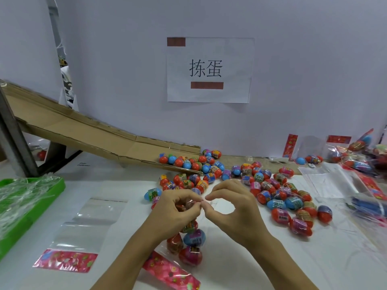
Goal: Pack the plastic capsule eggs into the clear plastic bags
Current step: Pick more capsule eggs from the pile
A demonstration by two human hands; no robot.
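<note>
My left hand (178, 208) and right hand (228, 206) both pinch the thin top edge of the bag (188, 245), fingertips nearly touching. Below my fingers it hangs with a few eggs (193, 237) inside. The film looks slippery and limp, the eggs light and hard, so I judge the mouth the best hold; loose eggs (272, 197) lie just beyond my fingers

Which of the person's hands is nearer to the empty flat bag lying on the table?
Left. The left hand is just beside the empty flat bag, while the right hand is further away, beyond the left hand.
</note>
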